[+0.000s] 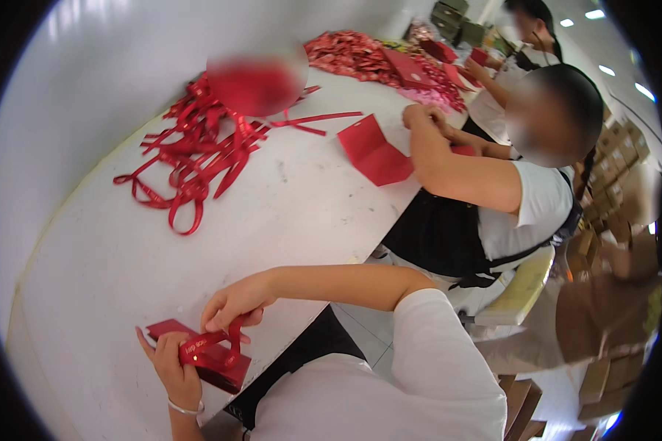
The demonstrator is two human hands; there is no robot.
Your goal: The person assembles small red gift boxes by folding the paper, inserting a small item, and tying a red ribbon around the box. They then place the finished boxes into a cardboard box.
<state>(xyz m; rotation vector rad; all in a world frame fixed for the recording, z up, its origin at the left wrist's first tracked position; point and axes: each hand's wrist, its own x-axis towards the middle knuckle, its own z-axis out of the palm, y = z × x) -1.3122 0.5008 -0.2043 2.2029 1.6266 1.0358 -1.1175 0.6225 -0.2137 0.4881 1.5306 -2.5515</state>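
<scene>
Bending over the near edge of the white desk, the person in white works low in the left of the frame. A small dark red box sits between the two hands there, its flap raised toward the left, with a printed red ribbon across it. The left hand, a pale bangle on its wrist, has its fingers curled around the box's left side, one digit sticking out. The right hand comes over from the right, fingers nearly closed, pinching the ribbon where it loops up. From here I can see a tangle of red ribbons heaped at upper left, partly blurred. Toward upper centre, an opened red folder lies beside a seated co-worker, and a mound of red packets stretches behind. Brown cartons are stacked at far right.
</scene>
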